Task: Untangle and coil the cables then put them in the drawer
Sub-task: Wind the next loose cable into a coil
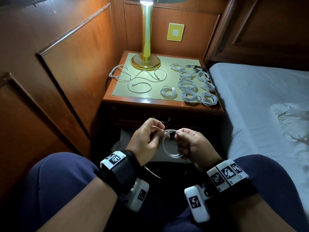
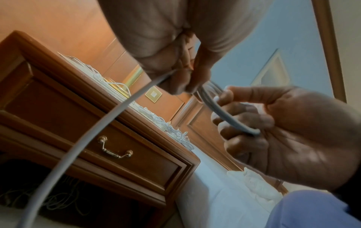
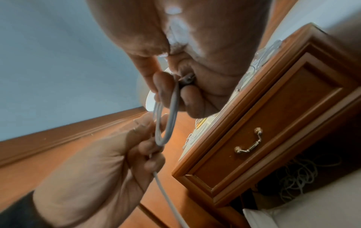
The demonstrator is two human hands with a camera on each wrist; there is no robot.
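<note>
White cable (image 1: 168,144): light, limp, springy, prob. slick. Below drawer (image 2: 115,152), right hand (image 1: 192,144) clamps coil; left hand (image 1: 147,138) pinches loose strand. Grip at crossover.

We find no words, brand names or numbers that we can read anywhere here. The only markings we see are black-and-white square code patterns on the white wrist-camera housings (image 1: 228,173), and they carry no legible letters or digits.
</note>
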